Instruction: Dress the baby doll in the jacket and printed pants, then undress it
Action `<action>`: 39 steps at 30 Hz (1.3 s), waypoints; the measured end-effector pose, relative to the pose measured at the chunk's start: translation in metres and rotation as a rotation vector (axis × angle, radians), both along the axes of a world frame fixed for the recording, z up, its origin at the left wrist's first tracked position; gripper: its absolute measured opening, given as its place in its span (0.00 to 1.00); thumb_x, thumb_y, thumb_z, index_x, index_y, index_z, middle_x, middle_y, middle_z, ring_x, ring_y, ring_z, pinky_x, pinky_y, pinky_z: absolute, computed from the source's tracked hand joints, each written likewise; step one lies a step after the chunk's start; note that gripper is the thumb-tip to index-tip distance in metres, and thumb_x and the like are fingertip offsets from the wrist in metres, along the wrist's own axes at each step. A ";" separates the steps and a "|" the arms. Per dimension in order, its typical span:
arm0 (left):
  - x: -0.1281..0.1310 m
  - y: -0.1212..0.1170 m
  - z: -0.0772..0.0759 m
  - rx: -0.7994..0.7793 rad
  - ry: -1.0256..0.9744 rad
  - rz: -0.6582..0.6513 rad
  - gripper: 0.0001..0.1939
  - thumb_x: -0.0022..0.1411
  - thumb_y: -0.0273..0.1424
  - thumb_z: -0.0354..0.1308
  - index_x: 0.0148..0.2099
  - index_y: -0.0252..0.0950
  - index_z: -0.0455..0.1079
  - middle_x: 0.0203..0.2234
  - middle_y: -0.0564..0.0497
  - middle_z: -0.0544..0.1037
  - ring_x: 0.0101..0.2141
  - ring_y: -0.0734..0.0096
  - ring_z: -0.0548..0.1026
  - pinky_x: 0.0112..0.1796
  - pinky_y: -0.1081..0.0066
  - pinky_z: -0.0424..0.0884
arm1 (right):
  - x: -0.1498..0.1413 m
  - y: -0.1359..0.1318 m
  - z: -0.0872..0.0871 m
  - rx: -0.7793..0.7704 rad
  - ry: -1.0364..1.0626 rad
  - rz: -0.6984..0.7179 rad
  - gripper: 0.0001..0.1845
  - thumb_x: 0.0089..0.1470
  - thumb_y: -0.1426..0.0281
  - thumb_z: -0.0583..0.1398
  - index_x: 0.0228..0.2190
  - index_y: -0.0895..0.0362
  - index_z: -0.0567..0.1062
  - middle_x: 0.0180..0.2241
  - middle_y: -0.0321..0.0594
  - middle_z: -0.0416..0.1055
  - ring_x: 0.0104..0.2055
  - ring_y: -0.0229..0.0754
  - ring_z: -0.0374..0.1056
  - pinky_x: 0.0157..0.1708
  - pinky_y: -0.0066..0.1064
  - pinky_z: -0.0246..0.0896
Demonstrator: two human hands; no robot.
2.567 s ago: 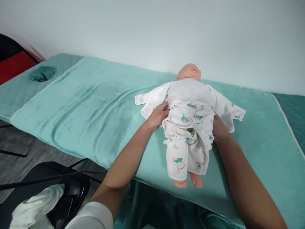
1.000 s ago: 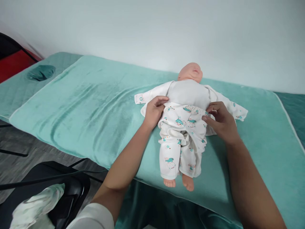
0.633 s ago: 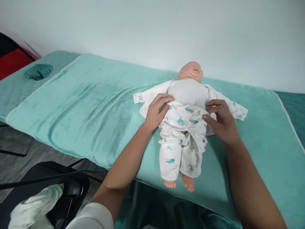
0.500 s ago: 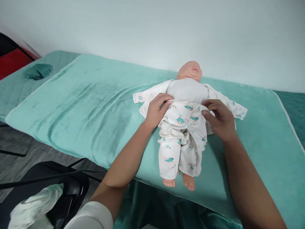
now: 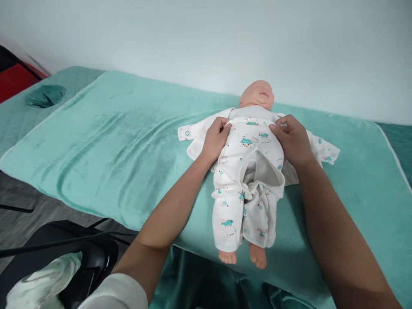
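A baby doll (image 5: 257,95) lies on its back on the green-covered bed, head toward the wall and bare feet toward me. White printed baby pants (image 5: 247,143) cover its legs and most of its belly, with an opening at the crotch. My left hand (image 5: 216,139) pinches the waistband at the doll's side on the left. At the opposite side my right hand (image 5: 291,139) grips the same waistband between thumb and fingers. Under the doll a white printed baby shirt (image 5: 202,133) is spread out, its sleeves reaching to both sides and its front unfastened.
The bed (image 5: 96,141) stands against a white wall and has a face hole (image 5: 45,96) at its left end. A black chair (image 5: 93,257) at the lower left holds a crumpled pale cloth (image 5: 45,281). A red object (image 5: 16,81) shows at the far left.
Both hands have pulled the pants' waistband up from the lower belly toward the chest. The pants' legs look smoother, and the crotch opening has spread wider.
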State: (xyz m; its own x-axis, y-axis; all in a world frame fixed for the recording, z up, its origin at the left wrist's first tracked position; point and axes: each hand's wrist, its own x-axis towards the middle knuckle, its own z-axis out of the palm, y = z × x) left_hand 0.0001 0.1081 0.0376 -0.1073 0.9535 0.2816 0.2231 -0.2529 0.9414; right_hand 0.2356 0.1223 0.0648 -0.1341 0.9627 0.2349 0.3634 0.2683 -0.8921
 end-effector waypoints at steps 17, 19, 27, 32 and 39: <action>-0.014 0.061 0.008 0.097 0.331 -0.070 0.09 0.69 0.37 0.56 0.36 0.39 0.65 0.30 0.49 0.73 0.40 0.58 0.74 0.47 0.57 0.67 | -0.009 0.037 0.005 0.272 -0.298 -0.148 0.15 0.57 0.57 0.62 0.28 0.51 0.66 0.23 0.33 0.60 0.27 0.39 0.57 0.31 0.36 0.56; -0.016 0.070 0.004 0.100 0.316 -0.069 0.10 0.68 0.36 0.57 0.35 0.39 0.64 0.29 0.50 0.72 0.40 0.58 0.73 0.47 0.56 0.68 | -0.009 0.046 0.005 0.227 -0.296 -0.139 0.15 0.57 0.56 0.62 0.28 0.51 0.66 0.20 0.31 0.56 0.24 0.38 0.53 0.29 0.35 0.54; -0.008 0.074 -0.009 0.250 0.384 -0.074 0.12 0.67 0.43 0.57 0.36 0.41 0.67 0.38 0.46 0.75 0.45 0.56 0.71 0.50 0.56 0.66 | -0.008 0.040 -0.003 0.255 -0.213 -0.147 0.16 0.56 0.53 0.62 0.29 0.50 0.68 0.26 0.34 0.63 0.29 0.41 0.60 0.33 0.37 0.60; -0.008 0.065 0.003 0.160 0.411 -0.094 0.09 0.69 0.40 0.55 0.38 0.41 0.68 0.31 0.51 0.76 0.40 0.60 0.73 0.48 0.60 0.65 | -0.006 0.041 -0.005 0.336 -0.254 -0.087 0.16 0.58 0.53 0.61 0.29 0.50 0.69 0.37 0.39 0.73 0.41 0.46 0.68 0.43 0.40 0.64; -0.005 0.090 -0.004 0.147 0.350 -0.010 0.07 0.66 0.33 0.57 0.34 0.41 0.66 0.23 0.54 0.71 0.32 0.64 0.72 0.39 0.63 0.66 | -0.004 0.056 -0.004 0.261 -0.379 -0.225 0.12 0.55 0.60 0.62 0.26 0.51 0.68 0.23 0.34 0.68 0.29 0.43 0.64 0.34 0.38 0.60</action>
